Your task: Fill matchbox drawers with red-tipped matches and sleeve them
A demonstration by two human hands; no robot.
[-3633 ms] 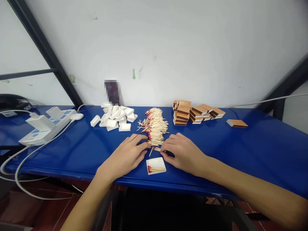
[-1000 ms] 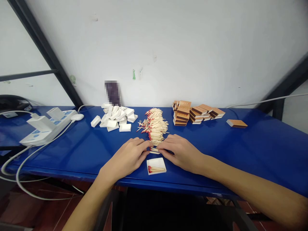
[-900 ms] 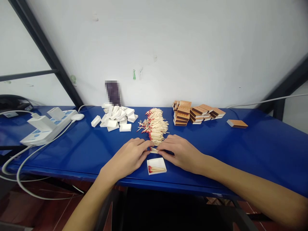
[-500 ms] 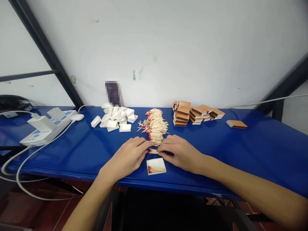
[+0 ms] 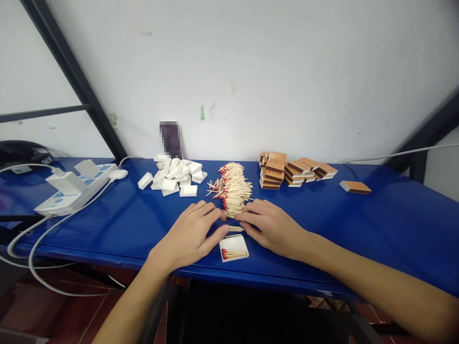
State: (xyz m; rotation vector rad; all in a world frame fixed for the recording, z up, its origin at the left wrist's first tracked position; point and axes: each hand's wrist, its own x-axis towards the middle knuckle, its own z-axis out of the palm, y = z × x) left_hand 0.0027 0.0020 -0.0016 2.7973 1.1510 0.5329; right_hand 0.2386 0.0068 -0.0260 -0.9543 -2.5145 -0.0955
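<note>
A long pile of red-tipped matches (image 5: 234, 186) runs back from my hands, its heads mostly to the left. At its near end, my left hand (image 5: 191, 231) has thumb and forefinger apart, the thumb tip covering the heads of a few separate matches (image 5: 235, 229). Opposite it, my right hand (image 5: 267, 224) reaches in with forefinger at the pile's edge and thumb spread away from it. Just in front lies a white matchbox tray (image 5: 234, 242), open side up, with several matches along its near side and a loose match by its far edge.
White matchbox trays (image 5: 172, 177) are heaped at the back left, by a blurred dark panel (image 5: 171, 139). Brown matchbox sleeves (image 5: 274, 167) stand stacked at the back right, with one matchbox (image 5: 355, 187) apart. A power strip (image 5: 77, 193) and cables lie left.
My left thumb and forefinger have spread apart, the thumb moving toward me. The few separate matches have shifted slightly toward the tray, and their heads are now hidden.
</note>
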